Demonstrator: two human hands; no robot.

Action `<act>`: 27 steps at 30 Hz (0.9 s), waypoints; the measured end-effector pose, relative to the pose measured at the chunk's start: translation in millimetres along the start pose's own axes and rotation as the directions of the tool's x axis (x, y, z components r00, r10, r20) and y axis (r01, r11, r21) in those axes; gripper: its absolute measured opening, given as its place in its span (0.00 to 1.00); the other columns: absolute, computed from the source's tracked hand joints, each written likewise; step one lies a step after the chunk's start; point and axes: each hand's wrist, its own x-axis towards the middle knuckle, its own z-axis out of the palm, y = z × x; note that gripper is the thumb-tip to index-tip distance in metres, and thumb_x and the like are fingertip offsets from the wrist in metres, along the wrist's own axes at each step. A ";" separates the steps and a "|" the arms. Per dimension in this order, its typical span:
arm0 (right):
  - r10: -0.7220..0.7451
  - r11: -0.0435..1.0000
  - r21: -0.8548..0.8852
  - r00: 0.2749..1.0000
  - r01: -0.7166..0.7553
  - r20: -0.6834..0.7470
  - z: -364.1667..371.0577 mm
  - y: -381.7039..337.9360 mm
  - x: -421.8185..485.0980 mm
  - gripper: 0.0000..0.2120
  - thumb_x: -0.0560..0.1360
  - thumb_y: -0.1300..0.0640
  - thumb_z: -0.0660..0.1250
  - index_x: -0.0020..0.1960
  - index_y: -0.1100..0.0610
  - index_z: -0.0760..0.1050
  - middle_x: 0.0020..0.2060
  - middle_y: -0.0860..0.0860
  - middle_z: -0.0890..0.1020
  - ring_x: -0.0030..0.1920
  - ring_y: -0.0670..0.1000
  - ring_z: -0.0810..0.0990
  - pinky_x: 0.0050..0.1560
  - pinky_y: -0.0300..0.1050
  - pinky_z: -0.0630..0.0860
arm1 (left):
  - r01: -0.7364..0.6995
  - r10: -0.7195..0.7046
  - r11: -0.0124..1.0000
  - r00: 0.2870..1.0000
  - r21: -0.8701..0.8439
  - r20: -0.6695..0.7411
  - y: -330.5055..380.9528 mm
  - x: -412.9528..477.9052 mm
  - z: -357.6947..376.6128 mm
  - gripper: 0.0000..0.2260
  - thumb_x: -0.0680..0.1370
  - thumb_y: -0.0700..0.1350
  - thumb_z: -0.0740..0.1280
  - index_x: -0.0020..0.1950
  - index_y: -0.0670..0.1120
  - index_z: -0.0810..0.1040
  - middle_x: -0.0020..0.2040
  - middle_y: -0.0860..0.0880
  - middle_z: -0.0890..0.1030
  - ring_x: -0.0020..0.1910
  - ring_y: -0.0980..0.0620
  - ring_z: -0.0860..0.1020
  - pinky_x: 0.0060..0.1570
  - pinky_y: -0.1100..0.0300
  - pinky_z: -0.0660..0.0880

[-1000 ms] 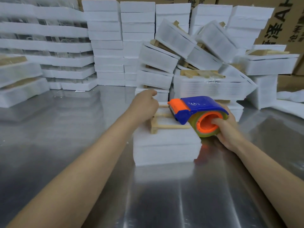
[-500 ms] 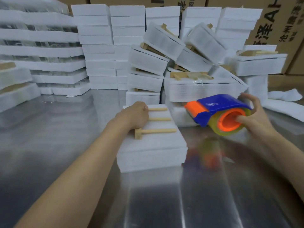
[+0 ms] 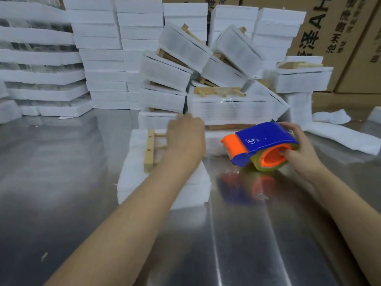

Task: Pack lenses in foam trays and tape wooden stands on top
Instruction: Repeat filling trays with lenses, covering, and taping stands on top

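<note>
A stack of white foam trays (image 3: pixel 134 176) sits on the metal table in front of me. A wooden stand (image 3: pixel 149 149) lies on top of it, its crossbar at the left. My left hand (image 3: pixel 185 139) is blurred over the right part of the stand and hides it; its fingers do not show clearly. To the right, my right hand (image 3: pixel 299 149) grips a blue and orange tape dispenser (image 3: pixel 266 141), with fingers inside the orange core. The dispenser rests low on the table beside the stack, its orange blade end pointing at the trays.
Behind the stack is a jumbled heap of taped foam packs (image 3: pixel 231 106) with wooden stands. Neat columns of foam trays (image 3: pixel 103 58) stand at the back left, and cardboard boxes (image 3: pixel 340 38) at the back right. Loose foam sheets (image 3: pixel 340 137) lie at the right. The shiny table (image 3: pixel 247 234) stretches towards me.
My left hand has moved from the stand's left end to its right side. My right hand has lowered the tape dispenser to the table beside the stack.
</note>
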 end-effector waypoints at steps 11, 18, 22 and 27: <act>-0.015 0.998 -0.066 0.999 0.018 0.040 -6.4 -3.8 1.5 0.28 0.73 0.75 0.64 0.65 0.50 0.67 0.56 0.51 0.79 0.50 0.44 0.81 0.43 0.38 0.77 | -0.118 0.121 0.993 0.980 -0.031 0.158 23.0 0.2 33.9 0.17 0.81 0.47 0.52 0.64 0.44 0.74 0.63 0.44 0.75 0.64 0.44 0.67 0.62 0.51 0.61; -0.052 0.977 -0.202 0.996 0.065 0.068 -11.0 -19.6 6.4 0.31 0.70 0.77 0.59 0.62 0.46 0.67 0.50 0.54 0.78 0.44 0.49 0.80 0.39 0.42 0.74 | -0.061 0.068 0.974 0.997 -0.218 0.025 21.0 -1.0 34.8 0.12 0.80 0.44 0.56 0.59 0.44 0.75 0.57 0.44 0.77 0.59 0.44 0.71 0.56 0.54 0.64; -0.077 0.953 -0.287 0.995 0.092 0.063 -6.0 -35.1 3.5 0.32 0.67 0.77 0.58 0.59 0.44 0.66 0.41 0.48 0.78 0.36 0.45 0.76 0.34 0.40 0.71 | -0.045 0.051 0.954 0.999 -0.297 0.012 21.0 -3.0 31.4 0.09 0.78 0.41 0.59 0.53 0.46 0.78 0.53 0.47 0.80 0.54 0.44 0.75 0.56 0.55 0.66; -0.138 0.907 -0.392 0.988 0.151 0.063 12.4 -55.7 -1.3 0.31 0.66 0.76 0.58 0.64 0.52 0.68 0.39 0.53 0.74 0.36 0.46 0.74 0.34 0.39 0.67 | -0.003 0.026 0.909 0.998 -0.417 0.049 18.0 -5.0 28.3 0.08 0.76 0.41 0.62 0.47 0.46 0.81 0.48 0.48 0.83 0.52 0.45 0.78 0.59 0.55 0.69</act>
